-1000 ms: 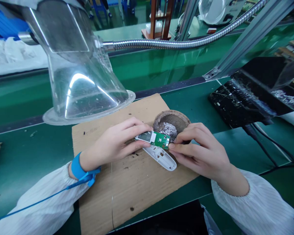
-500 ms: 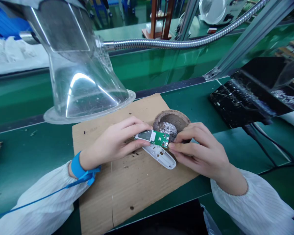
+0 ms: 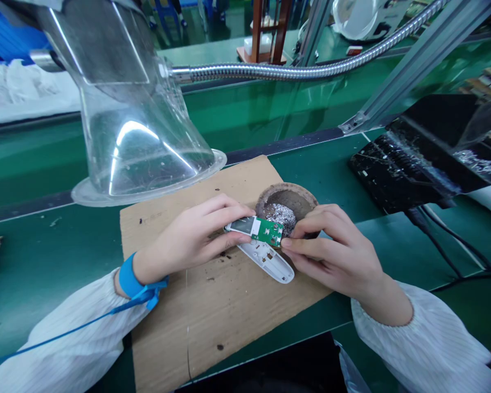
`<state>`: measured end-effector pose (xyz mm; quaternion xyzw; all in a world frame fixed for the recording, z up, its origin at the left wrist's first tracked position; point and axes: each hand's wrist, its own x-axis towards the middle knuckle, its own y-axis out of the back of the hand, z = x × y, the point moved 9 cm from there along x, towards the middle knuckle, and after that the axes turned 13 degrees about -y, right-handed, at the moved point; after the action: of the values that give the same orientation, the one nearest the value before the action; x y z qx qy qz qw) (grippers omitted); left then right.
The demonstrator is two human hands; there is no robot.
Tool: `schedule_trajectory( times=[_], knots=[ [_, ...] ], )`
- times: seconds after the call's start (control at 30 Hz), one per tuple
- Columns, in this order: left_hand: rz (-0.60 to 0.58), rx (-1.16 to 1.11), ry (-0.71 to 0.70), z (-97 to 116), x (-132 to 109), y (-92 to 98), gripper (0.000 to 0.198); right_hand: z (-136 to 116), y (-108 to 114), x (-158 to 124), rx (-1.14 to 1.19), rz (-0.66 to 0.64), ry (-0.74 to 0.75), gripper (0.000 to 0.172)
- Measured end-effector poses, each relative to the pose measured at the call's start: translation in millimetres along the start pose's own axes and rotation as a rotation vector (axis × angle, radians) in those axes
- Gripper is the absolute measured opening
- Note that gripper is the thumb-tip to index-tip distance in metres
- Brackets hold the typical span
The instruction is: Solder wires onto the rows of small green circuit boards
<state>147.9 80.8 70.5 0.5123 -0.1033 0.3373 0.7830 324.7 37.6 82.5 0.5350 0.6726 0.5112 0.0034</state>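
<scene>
The green board (image 3: pixel 265 230) is out of the white shell (image 3: pixel 269 263) & not sitting down in it. It is held a bit above the shell's far end, tilted, w/ its grey screen end to the left. Judging by how things lie, the 2 parts are not joined yet, and the shell's bare inside faces up w/ no lid on it. The shell lies flat on the cardboard (image 3: pixel 213 322), just in front of the brown bowl (image 3: pixel 270 195), which has shiny metal bits (image 3: pixel 281 214) in it. The L hand (image 3: pixel 188 240) comes in from the left, palm down, fingers long & nearly flat. Its thumb & first fingers pinch the screen end of the board, so that hand is closed on the board. The R hand (image 3: pixel 335 256) comes in from the right, knuckles up, fingers curled. Its thumb & first finger close on the board's green end, right by the bowl's rim. Both hands rest low, near the cardboard. A blue strap (image 3: pixel 127 277) w/ a cord is on the L wrist. A clear hood (image 3: pixel 135 136) on a bendy metal hose (image 3: pixel 294 71) hangs over the far left corner of the cardboard. A black box (image 3: pixel 417 164) sits off to the right on the green table (image 3: pixel 45 256).
</scene>
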Motion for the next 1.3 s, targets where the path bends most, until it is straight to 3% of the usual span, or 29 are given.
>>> schedule_trajectory(
  times=[0.93, 1.3],
  knots=[
    [-0.029, 0.007, 0.02, -4, -3, 4.7, 0.029, 2, 0, 0, -0.002, 0.008, -0.028, 0.013],
    [0.095, -0.094, 0.131, -15, -9, 12.8, 0.028, 1, 0, -1, 0.014, 0.019, -0.015, 0.016]
  ],
)
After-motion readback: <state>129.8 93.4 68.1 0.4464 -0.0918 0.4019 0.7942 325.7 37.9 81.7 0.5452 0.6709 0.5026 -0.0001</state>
